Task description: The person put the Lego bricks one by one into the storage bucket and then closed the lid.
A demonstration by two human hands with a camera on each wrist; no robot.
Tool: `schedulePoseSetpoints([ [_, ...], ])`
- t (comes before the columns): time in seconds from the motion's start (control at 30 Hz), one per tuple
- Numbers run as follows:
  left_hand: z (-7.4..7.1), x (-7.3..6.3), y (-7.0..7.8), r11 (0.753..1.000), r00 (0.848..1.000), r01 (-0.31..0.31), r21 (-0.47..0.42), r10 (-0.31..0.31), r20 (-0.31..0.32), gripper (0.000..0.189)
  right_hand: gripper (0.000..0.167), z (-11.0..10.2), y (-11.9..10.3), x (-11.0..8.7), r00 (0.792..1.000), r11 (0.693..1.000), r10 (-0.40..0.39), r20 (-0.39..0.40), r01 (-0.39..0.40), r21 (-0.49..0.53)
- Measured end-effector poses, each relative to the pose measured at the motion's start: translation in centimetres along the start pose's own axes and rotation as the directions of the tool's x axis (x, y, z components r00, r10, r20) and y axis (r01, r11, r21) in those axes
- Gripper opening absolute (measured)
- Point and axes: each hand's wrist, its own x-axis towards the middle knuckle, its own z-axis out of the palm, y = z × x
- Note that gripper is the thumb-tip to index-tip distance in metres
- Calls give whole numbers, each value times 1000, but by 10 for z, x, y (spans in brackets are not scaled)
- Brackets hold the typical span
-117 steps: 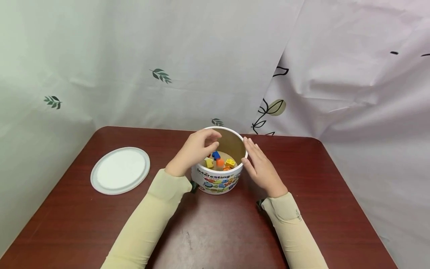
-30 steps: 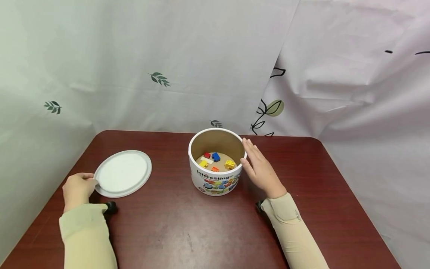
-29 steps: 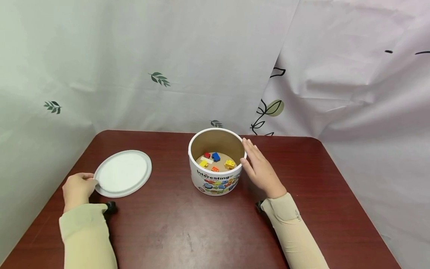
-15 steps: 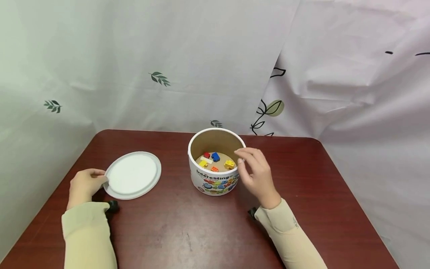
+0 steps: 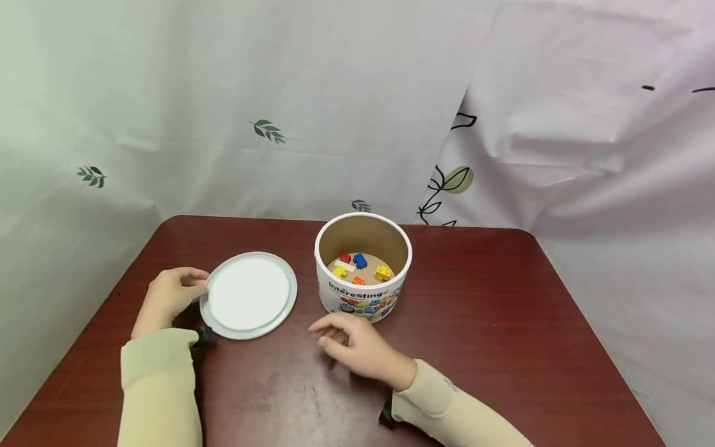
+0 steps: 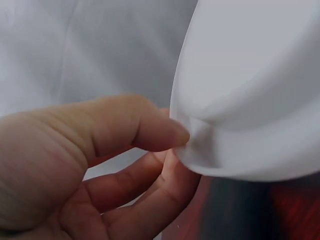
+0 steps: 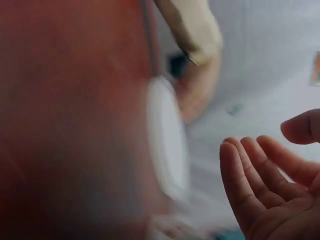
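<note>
My left hand (image 5: 172, 295) pinches the left edge of a round white lid (image 5: 248, 295). In the left wrist view the thumb lies on top of the lid's rim (image 6: 240, 155) and the fingers are under it. My right hand (image 5: 360, 344) is in front of the round white bucket (image 5: 357, 304), fingers loosely bent and holding nothing. In the right wrist view its palm and spread fingers show, with the lid (image 7: 167, 140) beyond. Inside the bucket lie several toy bricks: a blue one (image 5: 360, 261), a yellow one (image 5: 383, 272), plus red, white and orange pieces.
The dark red-brown wooden table (image 5: 503, 323) has a rounded far edge. A white curtain (image 5: 357, 112) with leaf prints hangs behind it and at both sides. The bucket stands upright, with its top uncovered.
The left hand leaves the bucket, takes the lid's edge and brings the lid rightward, nearer the bucket. The right hand comes off the bucket's rim and moves left and toward me.
</note>
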Motion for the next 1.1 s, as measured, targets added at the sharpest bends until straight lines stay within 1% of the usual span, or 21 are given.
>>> schedulePoseSetpoints([
  [0.03,0,0,3,1000,1000,-8,-8,8,10,30,27,6,3,0,994,991,102,28,-104,88],
  [0.07,0,0,6,1000,1000,-19,-15,19,15,30,30,11,5,1,980,965,192,54,-198,173],
  [0.1,-1,0,9,999,999,-28,-22,28,18,30,33,16,8,2,960,922,270,78,-281,266],
  [0.13,-2,-1,12,999,999,-34,-30,35,19,30,37,20,10,4,936,871,337,98,-350,345],
  [0.17,-3,-1,14,999,999,-39,-38,39,21,31,41,24,11,5,915,818,387,116,-398,415],
  [0.23,-5,-3,19,998,999,-43,-50,44,17,31,48,30,14,11,882,721,447,148,-453,524],
  [0.27,-6,-4,21,998,999,-45,-52,46,14,31,50,33,15,14,873,677,461,158,-461,574],
  [0.3,-7,-5,24,997,999,-48,-57,49,14,31,50,36,16,17,870,639,465,164,-458,618],
  [0.4,-8,-9,32,995,998,-68,-68,69,12,31,45,42,18,28,884,584,443,148,-410,701],
  [0.47,-8,-10,38,994,996,-82,-77,84,16,31,40,46,18,35,896,564,428,120,-368,739],
  [0.53,-9,-11,44,992,995,-94,-90,97,21,31,36,49,17,39,902,549,424,84,-331,767],
  [0.6,-9,-10,48,989,994,-102,-107,106,32,31,36,50,15,42,901,538,431,50,-301,788],
  [0.7,-10,-9,50,983,989,-118,-143,129,69,32,36,49,12,43,902,531,432,19,-271,803],
  [0.8,-11,-8,46,975,982,-135,-177,155,106,35,37,46,9,44,908,522,418,31,-269,809],
  [0.87,-13,-8,41,966,979,-149,-210,174,105,36,39,45,7,43,913,516,405,51,-274,812],
  [0.9,-14,-9,39,955,978,-153,-255,184,102,38,40,45,5,43,916,514,396,60,-275,813],
  [0.93,-14,-9,38,938,977,-154,-312,191,93,38,40,44,4,43,920,513,385,67,-274,814],
  [0.97,-15,-9,36,915,977,-158,-371,201,78,38,41,42,2,43,924,512,375,71,-271,815],
  [1.0,-15,-9,35,880,975,-165,-445,214,61,38,41,41,0,43,928,512,364,74,-266,817],
  [1.07,-17,-11,34,795,968,-193,-575,251,21,37,41,38,-4,42,937,512,342,77,-254,821],
  [1.1,-18,-12,34,754,962,-217,-620,274,-4,35,41,37,-7,42,941,513,330,77,-247,822],
])
